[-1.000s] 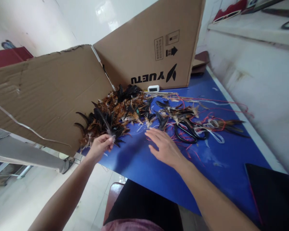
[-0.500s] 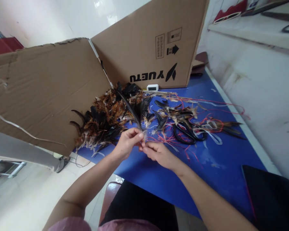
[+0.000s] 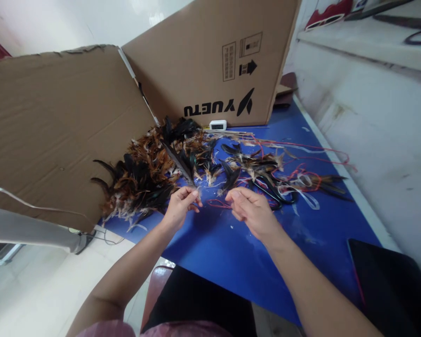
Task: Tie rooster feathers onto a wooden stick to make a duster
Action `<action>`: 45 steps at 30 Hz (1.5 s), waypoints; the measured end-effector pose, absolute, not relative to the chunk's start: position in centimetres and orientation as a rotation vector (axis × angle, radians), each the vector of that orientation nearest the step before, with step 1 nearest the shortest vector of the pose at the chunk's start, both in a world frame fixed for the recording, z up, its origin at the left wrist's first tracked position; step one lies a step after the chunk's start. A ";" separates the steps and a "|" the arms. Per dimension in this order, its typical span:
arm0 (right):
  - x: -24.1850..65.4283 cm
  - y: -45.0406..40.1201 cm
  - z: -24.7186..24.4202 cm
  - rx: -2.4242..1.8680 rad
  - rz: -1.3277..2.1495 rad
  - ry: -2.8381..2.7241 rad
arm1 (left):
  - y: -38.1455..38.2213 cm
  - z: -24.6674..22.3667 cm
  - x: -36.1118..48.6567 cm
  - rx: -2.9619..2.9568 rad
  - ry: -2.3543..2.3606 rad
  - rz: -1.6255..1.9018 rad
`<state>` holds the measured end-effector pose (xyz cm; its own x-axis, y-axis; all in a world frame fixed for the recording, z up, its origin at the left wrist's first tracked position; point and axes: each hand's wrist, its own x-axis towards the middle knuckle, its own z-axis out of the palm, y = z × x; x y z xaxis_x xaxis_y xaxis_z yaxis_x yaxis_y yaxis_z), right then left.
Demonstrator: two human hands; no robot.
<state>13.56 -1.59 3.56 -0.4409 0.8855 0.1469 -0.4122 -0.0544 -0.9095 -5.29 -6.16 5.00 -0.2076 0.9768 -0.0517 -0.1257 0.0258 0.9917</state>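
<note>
Left hand (image 3: 180, 206) still pinches the dark feather (image 3: 178, 160) by its base above the bench (image 3: 214, 262); right hand (image 3: 254, 210), since drawn off it, is curled closed, contents indiscernible, so the feather now appears held one-handed.

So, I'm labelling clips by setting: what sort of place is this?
Probably an indoor craft workspace, perhaps at home: piled feathers and what look like black-handled scissors lie on a blue tabletop.

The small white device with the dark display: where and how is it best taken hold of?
Probably by its two short ends, from above: the white device is wide and low, with cardboard close behind and thin sticks in front.
</note>
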 end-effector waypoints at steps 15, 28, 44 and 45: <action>14.7 -0.4 4.4 -0.632 1.612 -0.966 | -7.0 4.3 -6.3 0.968 1.317 1.334; 14.9 0.0 4.2 -0.574 1.509 -0.940 | -7.7 4.2 -7.4 0.956 1.358 1.357; 16.0 1.8 2.8 -0.477 1.556 -0.880 | -7.8 5.0 -9.4 0.850 1.378 1.581; 16.1 1.9 2.7 -0.474 1.553 -0.866 | -7.9 5.2 -9.7 0.854 1.385 1.595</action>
